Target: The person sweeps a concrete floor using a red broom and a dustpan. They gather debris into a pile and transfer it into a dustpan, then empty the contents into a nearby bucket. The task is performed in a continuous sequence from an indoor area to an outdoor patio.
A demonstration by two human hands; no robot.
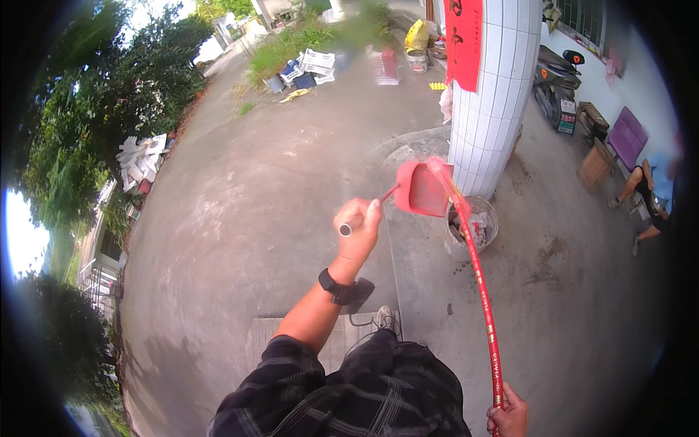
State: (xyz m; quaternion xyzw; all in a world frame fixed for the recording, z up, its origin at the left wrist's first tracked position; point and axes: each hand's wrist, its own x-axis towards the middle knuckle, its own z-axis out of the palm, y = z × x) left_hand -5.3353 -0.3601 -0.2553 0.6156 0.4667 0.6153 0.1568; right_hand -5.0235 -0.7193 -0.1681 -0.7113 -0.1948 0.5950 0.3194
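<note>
My left hand (360, 229) is closed around the handle of a red dustpan (428, 191), raised in front of me. In my right hand (510, 414), at the lower right, is the upper end of a long red broom (482, 295). The broom's stick runs up and away to the dustpan, and its pinkish head (441, 170) is at the pan's right side; whether they touch I cannot tell. Partly behind and below them stands a round bucket (460, 249) with crumpled rubbish in it. The dustpan's visible inside shows no clear contents.
A white tiled pillar (486, 138) with a red banner (464, 44) rises just beyond the bucket. At the right are a parked scooter (557, 87), a purple chair (627, 138) and a seated person (659, 189). White crates (318, 64) lie on the far concrete; bushes line the left.
</note>
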